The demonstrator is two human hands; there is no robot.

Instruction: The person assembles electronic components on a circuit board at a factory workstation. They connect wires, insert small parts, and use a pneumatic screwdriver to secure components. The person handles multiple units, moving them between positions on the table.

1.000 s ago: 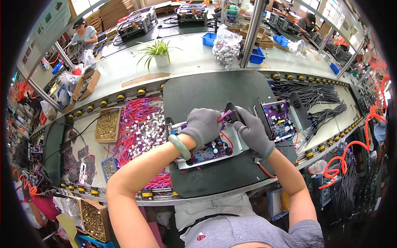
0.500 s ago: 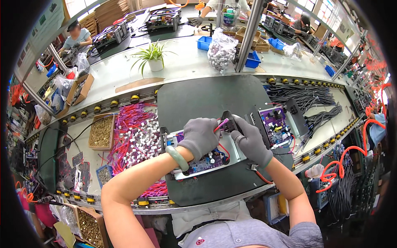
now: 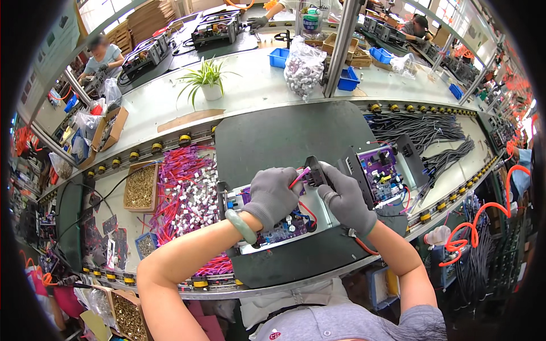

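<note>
A metal chassis with a purple circuit board [image 3: 284, 227] lies on a dark mat [image 3: 284, 142] in front of me. My left hand [image 3: 272, 196], in a grey glove with a green bangle at the wrist, rests over the board and pinches a purple and red wire [image 3: 300, 175]. My right hand [image 3: 346, 200], also grey-gloved, grips a small black part [image 3: 315, 170] at the chassis's upper right edge, where the wire ends. A red wire [image 3: 310, 212] loops across the board between my hands.
A second chassis with a purple board [image 3: 382, 173] sits to the right. A pile of purple and red wires with white connectors [image 3: 190, 196] and a box of brass screws [image 3: 140, 186] lie left. Black cable bundles [image 3: 424, 128] lie right. A potted plant [image 3: 207, 85] stands behind; other people work beyond.
My view has shifted slightly; both hands stay on the same chassis, the left still pinching the wire, the right still on the black part.
</note>
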